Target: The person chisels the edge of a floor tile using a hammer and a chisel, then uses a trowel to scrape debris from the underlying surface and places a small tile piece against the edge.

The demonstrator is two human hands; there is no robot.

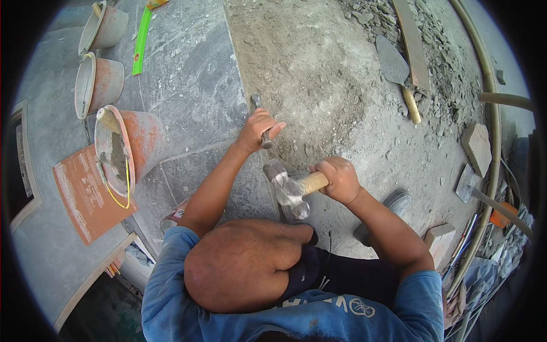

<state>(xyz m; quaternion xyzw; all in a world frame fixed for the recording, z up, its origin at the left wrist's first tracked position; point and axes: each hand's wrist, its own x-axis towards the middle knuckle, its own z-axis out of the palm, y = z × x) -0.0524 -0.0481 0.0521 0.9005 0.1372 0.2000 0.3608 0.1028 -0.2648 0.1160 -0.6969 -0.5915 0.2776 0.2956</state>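
The left hand (259, 130) is wrapped around a metal chisel (266, 140), thumb sticking out to the side; the chisel's flat end points away from the person, over the border where grey tiles (196, 85) meet rough, dusty ground (319, 74), and whether it touches the floor I cannot tell. The right hand (337, 179) is clamped on the wooden handle of a hammer (283, 183), whose metal head sits just nearer the person than the chisel, apart from it. The tiles spread left of the chisel, the bare ground right of it. Farther left of the chisel stands a stained bucket (149, 142) with a yellow handle, with an orange-brown sheet (85, 196) beyond it. Ahead and left of the chisel lies a bright green strip (141, 43). Well to the chisel's right and ahead, a trowel (393, 60) lies beside a long board (412, 45) among broken rubble (444, 74); farther right of the chisel, a long hose (487, 74) curves past.
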